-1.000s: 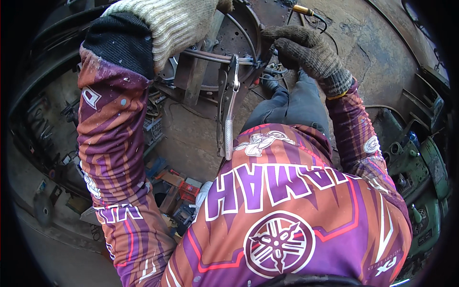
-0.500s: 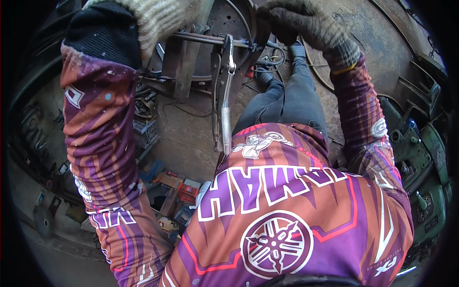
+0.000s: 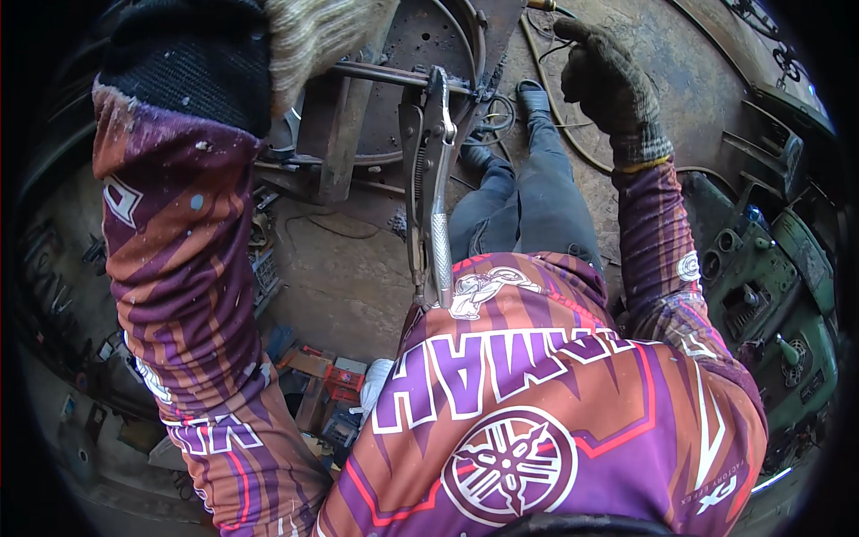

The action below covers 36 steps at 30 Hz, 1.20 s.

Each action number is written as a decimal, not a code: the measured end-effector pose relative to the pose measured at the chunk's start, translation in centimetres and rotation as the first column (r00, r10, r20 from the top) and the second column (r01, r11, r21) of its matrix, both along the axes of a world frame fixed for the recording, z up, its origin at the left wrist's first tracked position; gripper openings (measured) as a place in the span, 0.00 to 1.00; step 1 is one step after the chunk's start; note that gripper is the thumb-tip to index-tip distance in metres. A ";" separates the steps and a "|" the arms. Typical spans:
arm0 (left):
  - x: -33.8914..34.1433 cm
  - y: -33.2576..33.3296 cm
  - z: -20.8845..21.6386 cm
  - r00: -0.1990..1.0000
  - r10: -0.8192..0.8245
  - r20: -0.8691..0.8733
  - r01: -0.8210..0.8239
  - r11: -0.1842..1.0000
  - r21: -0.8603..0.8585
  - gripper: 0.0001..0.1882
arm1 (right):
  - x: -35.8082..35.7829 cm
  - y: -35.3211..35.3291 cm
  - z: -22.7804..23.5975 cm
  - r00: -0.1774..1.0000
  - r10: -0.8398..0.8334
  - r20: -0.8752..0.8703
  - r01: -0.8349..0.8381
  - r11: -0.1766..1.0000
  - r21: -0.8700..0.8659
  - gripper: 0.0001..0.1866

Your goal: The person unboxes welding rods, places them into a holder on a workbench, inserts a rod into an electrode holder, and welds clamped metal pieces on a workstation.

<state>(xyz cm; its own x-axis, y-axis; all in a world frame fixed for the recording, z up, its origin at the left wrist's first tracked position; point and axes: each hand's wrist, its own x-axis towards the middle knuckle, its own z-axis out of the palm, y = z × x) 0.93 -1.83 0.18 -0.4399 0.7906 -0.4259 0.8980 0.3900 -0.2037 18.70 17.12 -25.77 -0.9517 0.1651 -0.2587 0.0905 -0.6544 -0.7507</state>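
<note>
My left hand (image 3: 318, 40) wears a cream knit glove and reaches over the metal frame at the top edge. Its fingers are cut off there, so what they touch is hidden. My right hand (image 3: 613, 80), in a dirty grey glove, is raised to the right of the frame, apart from it. Its index finger points left, the others are loosely bent, and I see nothing held. Between my hands, locking pliers (image 3: 438, 206) hang by their jaws at a thin metal rod (image 3: 385, 73), handles toward my body. The rod crosses a rusty metal frame (image 3: 340, 143) with a round ring.
Hoses and cables (image 3: 537, 54) loop over the floor beyond my feet. A brass-coloured fitting (image 3: 541, 4) shows at the top edge. Green machinery (image 3: 787, 349) stands at the right. Red boxes (image 3: 344, 380) and tools lie on the lower left.
My right hand has come away from the top of the frame, moving right and slightly down. My left hand has shifted up a little. The locking pliers stay hanging at the rod.
</note>
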 end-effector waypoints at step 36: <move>0.9 -1.7 -1.2 0.999 -0.020 -0.040 0.025 0.990 0.139 0.17 | -4.2 1.2 4.2 0.970 0.241 -0.012 -0.232 0.945 0.231 0.22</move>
<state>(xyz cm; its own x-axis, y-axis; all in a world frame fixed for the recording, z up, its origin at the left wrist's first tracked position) 1.83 -3.57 -1.06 -0.4354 0.8508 -0.2941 0.8994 0.3968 -0.1836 14.45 18.27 -21.55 -0.9793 -0.0161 -0.2018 0.1890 -0.4302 -0.8827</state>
